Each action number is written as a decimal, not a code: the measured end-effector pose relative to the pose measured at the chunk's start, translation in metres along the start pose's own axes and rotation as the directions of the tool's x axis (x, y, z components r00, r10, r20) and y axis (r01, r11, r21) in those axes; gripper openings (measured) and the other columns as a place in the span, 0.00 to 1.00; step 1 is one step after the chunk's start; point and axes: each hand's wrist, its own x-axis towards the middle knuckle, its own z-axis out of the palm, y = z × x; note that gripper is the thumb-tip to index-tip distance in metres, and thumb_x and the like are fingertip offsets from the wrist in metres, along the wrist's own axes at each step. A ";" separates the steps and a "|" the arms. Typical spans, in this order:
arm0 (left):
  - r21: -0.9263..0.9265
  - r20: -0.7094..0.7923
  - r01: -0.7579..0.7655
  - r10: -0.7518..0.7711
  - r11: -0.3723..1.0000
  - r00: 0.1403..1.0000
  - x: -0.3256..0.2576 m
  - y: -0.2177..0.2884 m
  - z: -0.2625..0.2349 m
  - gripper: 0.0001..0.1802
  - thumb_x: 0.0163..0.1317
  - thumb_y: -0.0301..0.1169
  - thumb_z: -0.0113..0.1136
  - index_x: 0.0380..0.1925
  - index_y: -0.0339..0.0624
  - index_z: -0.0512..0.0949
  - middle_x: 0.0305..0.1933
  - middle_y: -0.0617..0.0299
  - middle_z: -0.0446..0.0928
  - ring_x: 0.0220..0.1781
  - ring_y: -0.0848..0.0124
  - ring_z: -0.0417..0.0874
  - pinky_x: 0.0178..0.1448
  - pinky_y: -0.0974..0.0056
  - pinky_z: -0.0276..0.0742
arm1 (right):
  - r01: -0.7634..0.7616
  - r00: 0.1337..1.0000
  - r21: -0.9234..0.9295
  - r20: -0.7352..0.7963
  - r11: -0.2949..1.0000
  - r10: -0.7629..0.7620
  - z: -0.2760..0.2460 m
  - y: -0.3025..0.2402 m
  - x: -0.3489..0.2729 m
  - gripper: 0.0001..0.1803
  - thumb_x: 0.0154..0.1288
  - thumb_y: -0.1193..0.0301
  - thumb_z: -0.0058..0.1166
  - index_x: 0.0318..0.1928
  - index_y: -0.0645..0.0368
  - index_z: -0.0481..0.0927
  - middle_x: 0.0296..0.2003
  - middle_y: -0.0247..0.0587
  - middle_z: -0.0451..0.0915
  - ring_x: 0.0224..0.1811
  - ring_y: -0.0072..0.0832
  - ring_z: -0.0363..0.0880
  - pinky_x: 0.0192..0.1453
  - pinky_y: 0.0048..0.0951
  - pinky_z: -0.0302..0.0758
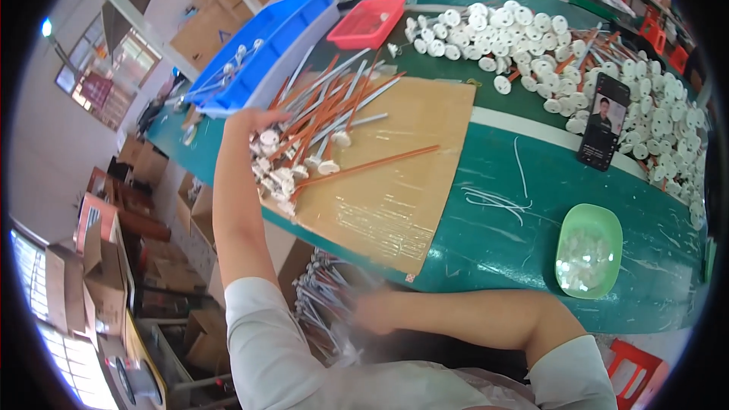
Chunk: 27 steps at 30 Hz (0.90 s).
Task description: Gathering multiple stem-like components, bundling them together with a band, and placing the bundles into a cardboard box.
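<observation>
My left hand (262, 118) reaches to the left edge of a loose heap of thin brown and grey rods with white round end pieces (315, 118). Its visible fingers look stretched out against the heap; part of the hand is hard to make out. The heap lies on a tan cardboard sheet (395, 220) covered with clear tape. Below the table's near edge, my right hand (376, 311) is smeared by motion, so its fingers do not show. Beside it stands a dense bundle of grey rods (323, 300) with clear plastic near them.
A blue bin (266, 38) and a red tray (368, 21) stand at the back. White discs (493, 30) cover the table's far right side. A phone (605, 121) stands before them. Nearer are white strips (493, 201) and a green bowl (588, 250) with small clear pieces.
</observation>
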 end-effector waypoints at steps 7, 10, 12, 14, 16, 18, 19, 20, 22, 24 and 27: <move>0.291 -0.155 -0.177 0.229 0.940 0.961 -0.019 0.026 0.004 0.48 0.40 0.71 0.62 0.46 0.37 0.83 0.48 0.42 0.81 0.51 0.57 0.82 0.57 0.57 0.74 | -0.012 0.993 -0.096 0.116 0.995 0.023 -0.007 -0.007 -0.002 0.15 0.52 0.71 0.60 0.43 0.57 0.86 0.41 0.42 0.85 0.45 0.39 0.85 0.40 0.42 0.81; 0.369 -0.246 -0.315 0.419 0.874 0.874 -0.007 0.029 0.010 0.36 0.39 0.58 0.69 0.35 0.32 0.84 0.37 0.44 0.83 0.42 0.58 0.85 0.47 0.58 0.78 | -0.008 0.998 -0.044 0.062 0.999 0.011 -0.005 -0.008 -0.003 0.15 0.53 0.71 0.59 0.43 0.57 0.86 0.40 0.42 0.85 0.44 0.38 0.85 0.39 0.42 0.81; 0.334 -0.269 -0.273 0.368 0.902 0.890 -0.004 0.031 0.005 0.34 0.39 0.54 0.68 0.37 0.33 0.84 0.42 0.43 0.83 0.45 0.56 0.85 0.49 0.57 0.78 | -0.009 0.996 -0.079 0.086 0.997 0.016 -0.002 -0.009 -0.002 0.14 0.53 0.71 0.58 0.41 0.56 0.86 0.40 0.41 0.85 0.42 0.38 0.85 0.38 0.42 0.81; 0.300 -0.283 -0.238 0.324 0.924 0.903 -0.007 0.037 0.009 0.33 0.38 0.51 0.67 0.39 0.34 0.84 0.46 0.42 0.82 0.47 0.54 0.84 0.51 0.55 0.79 | -0.012 0.996 -0.072 0.084 0.997 0.018 -0.002 -0.006 -0.005 0.13 0.53 0.71 0.58 0.41 0.57 0.86 0.39 0.41 0.85 0.42 0.38 0.85 0.37 0.42 0.81; 0.263 -0.305 -0.192 0.270 0.945 0.913 -0.015 0.041 0.015 0.33 0.38 0.51 0.68 0.37 0.33 0.84 0.47 0.43 0.82 0.47 0.54 0.84 0.52 0.55 0.79 | -0.014 0.997 -0.065 0.075 0.998 0.019 -0.005 -0.004 -0.006 0.13 0.54 0.71 0.57 0.40 0.57 0.86 0.39 0.41 0.85 0.41 0.38 0.85 0.37 0.42 0.81; 0.194 -0.349 -0.154 0.215 0.969 0.912 -0.005 0.030 0.020 0.32 0.37 0.51 0.69 0.37 0.33 0.85 0.47 0.43 0.82 0.47 0.54 0.84 0.52 0.55 0.79 | -0.017 0.995 -0.069 0.098 0.997 0.024 -0.007 -0.005 -0.007 0.13 0.54 0.71 0.57 0.40 0.57 0.86 0.39 0.42 0.85 0.41 0.38 0.85 0.37 0.42 0.81; 0.117 -0.391 -0.119 0.156 0.986 0.907 0.000 0.022 0.022 0.32 0.37 0.51 0.69 0.36 0.34 0.85 0.47 0.44 0.82 0.48 0.54 0.84 0.52 0.55 0.79 | -0.009 0.995 -0.073 0.097 0.997 0.017 -0.008 -0.006 -0.008 0.13 0.54 0.71 0.57 0.40 0.57 0.86 0.39 0.42 0.85 0.41 0.38 0.85 0.37 0.42 0.81; 0.118 -0.395 -0.111 0.149 0.987 0.907 0.005 0.014 0.024 0.32 0.37 0.51 0.69 0.36 0.34 0.85 0.47 0.44 0.82 0.48 0.54 0.84 0.52 0.55 0.79 | -0.008 0.996 -0.082 0.084 0.997 0.015 -0.010 -0.007 -0.008 0.13 0.54 0.71 0.57 0.41 0.57 0.86 0.39 0.42 0.85 0.42 0.38 0.85 0.38 0.42 0.81; 0.036 -0.326 -0.189 0.190 0.981 0.926 0.008 0.012 0.026 0.31 0.37 0.51 0.70 0.31 0.30 0.84 0.39 0.46 0.84 0.36 0.56 0.86 0.42 0.59 0.80 | -0.015 0.997 -0.087 0.069 0.996 0.021 -0.011 -0.007 -0.012 0.13 0.54 0.71 0.57 0.41 0.57 0.86 0.39 0.42 0.85 0.43 0.38 0.85 0.39 0.42 0.81; 0.116 -0.375 -0.174 0.206 0.978 0.904 0.009 0.015 0.028 0.30 0.37 0.50 0.70 0.30 0.31 0.84 0.39 0.46 0.84 0.38 0.55 0.86 0.44 0.59 0.80 | -0.027 0.998 -0.089 0.054 0.996 0.032 -0.010 -0.006 -0.013 0.14 0.55 0.70 0.57 0.42 0.56 0.86 0.41 0.42 0.85 0.44 0.38 0.85 0.40 0.42 0.81; 0.180 -0.370 -0.156 0.214 0.971 0.904 0.011 0.022 0.023 0.30 0.38 0.50 0.69 0.32 0.32 0.84 0.40 0.45 0.83 0.43 0.53 0.85 0.49 0.58 0.78 | -0.041 0.996 -0.071 0.075 0.997 0.046 -0.012 -0.004 -0.012 0.14 0.55 0.70 0.57 0.43 0.56 0.86 0.42 0.42 0.85 0.46 0.38 0.84 0.41 0.42 0.81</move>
